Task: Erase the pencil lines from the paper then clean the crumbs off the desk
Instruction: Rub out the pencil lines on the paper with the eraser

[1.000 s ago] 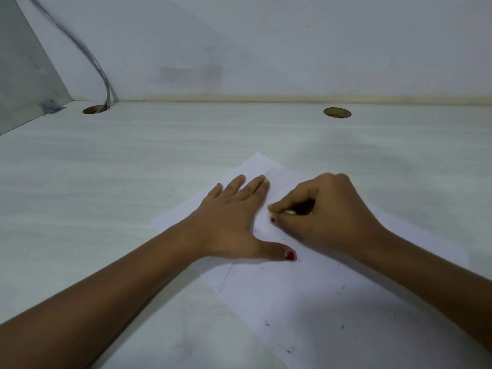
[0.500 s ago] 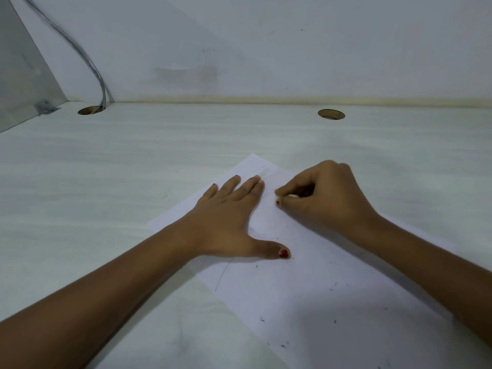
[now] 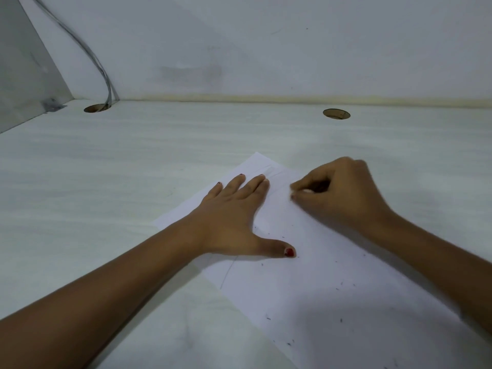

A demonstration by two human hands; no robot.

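While 1 sheet of paper [image 3: 332, 275] is lying flat on the desk [image 3: 133, 182], it is filling the middle and lower right of the frame. Its long axis is running diagonally from just left of the frame's centre down toward the lower right, and its far corner is pointing at the upper middle. 1 curved pencil line [image 3: 227, 275] is showing clearly near the sheet's left edge. Fainter strokes [image 3: 274, 173] are showing by the far corner, too dim to count. Dark crumbs [image 3: 340, 320] are lying scattered over the lower part of the sheet, too small to count surely.

The left hand [image 3: 234, 217] is pressing flat on the sheet's upper left part, with 4 fingers straight and close together and the thumb stretched out toward the right. Just right of it, the right hand [image 3: 338, 193] is curling its fingers, its thumb and forefinger pinching a small pale eraser [image 3: 308, 191] against the paper; most of the eraser is hidden.

Beyond them, 2 round holes are sitting along the desk's far edge, 1 at upper left [image 3: 97, 108] and 1 at upper right [image 3: 336, 114]. A grey cable [image 3: 87, 54] is dropping down the wall [image 3: 266, 49] into the left hole.
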